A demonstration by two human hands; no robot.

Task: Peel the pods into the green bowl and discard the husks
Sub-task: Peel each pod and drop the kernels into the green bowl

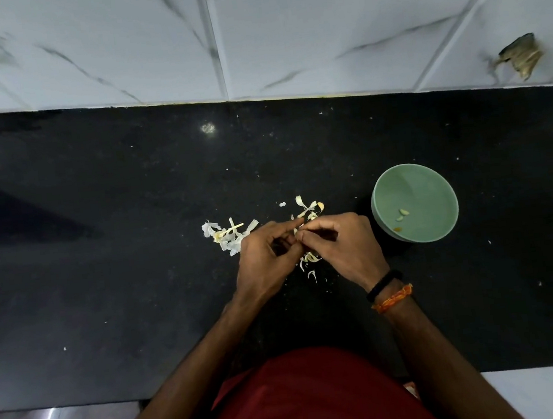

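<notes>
Black stone bench (140, 293) lies under your left hand (267, 262) and right hand (344, 246), whose curled fingertips meet and pinch one small pod (296, 233) above scattered husks (230, 235), while the green bowl (414, 203) stands just right, holding two peeled pieces (402, 214).

Black polished stone counter (140, 293), speckled with pale crumbs. Green bowl (382, 194) stands right of centre. Pale husks (226, 232) lie heaped at centre-left; further husk scraps (309, 207) lie just beside, nearer the bowl.
</notes>
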